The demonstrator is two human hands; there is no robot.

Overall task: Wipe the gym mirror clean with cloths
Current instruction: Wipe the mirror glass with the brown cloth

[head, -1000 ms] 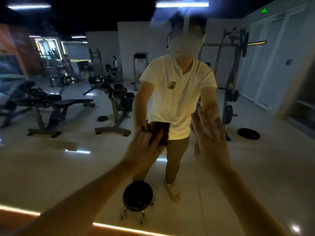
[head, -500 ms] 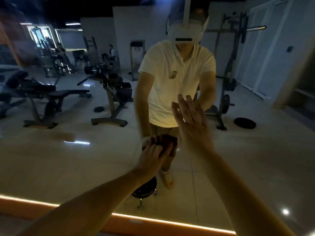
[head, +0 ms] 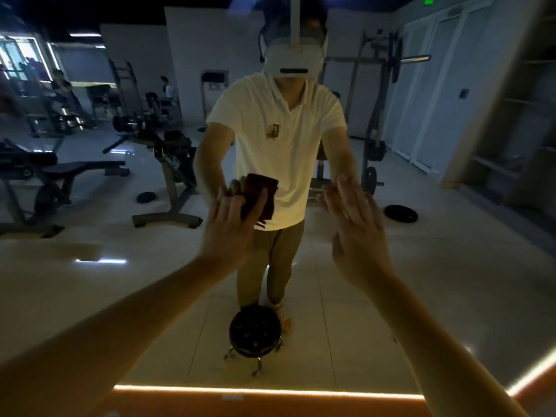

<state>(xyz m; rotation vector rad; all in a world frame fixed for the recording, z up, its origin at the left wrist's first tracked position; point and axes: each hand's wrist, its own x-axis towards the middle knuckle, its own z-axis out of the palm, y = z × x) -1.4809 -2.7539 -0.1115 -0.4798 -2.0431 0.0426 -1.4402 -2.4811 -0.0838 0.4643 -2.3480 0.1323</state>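
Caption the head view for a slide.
A left hand holds a dark cloth against the mirror, right hand flat beside it.

Large wall-mounted gym mirror (head: 90, 296): flat glass, upright, fills almost the whole view. Its bottom edge runs along a glowing light strip with an orange band below. The surface reflects a pale tiled floor, weight benches and a rack; can't make out smears or streaks in this light.

Dark maroon folded cloth (head: 261, 200): small, roughly rectangular wad, soft fabric, top edge fairly straight, lower end hanging a bit loose. It sits against the mirror around mid-height, just left of centre. Left hand (head: 231, 233) holds it there, fingers over its left edge. Only one cloth visible.
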